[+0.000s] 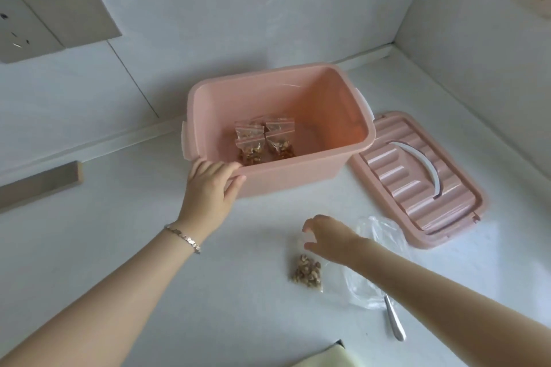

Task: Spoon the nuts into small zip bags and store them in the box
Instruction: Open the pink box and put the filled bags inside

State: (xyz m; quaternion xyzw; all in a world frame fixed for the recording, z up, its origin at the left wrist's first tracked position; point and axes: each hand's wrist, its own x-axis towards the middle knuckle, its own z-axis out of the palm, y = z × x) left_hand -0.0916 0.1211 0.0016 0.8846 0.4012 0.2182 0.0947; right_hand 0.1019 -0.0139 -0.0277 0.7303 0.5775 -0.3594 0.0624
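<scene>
Left hand [210, 185]: gripping near rim of pink box [298, 176], steadying it.
Right hand [328, 237]: pinching top of filled zip bag [307, 272], low at surface [238, 277], short of box.
Advice: lift clear of rim, lay beside stored bags [264, 140].

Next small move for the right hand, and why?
Probably carry the filled bag into the box. The right hand pinches its top, the left hand grips the box rim, and other bags already lie inside.
</scene>
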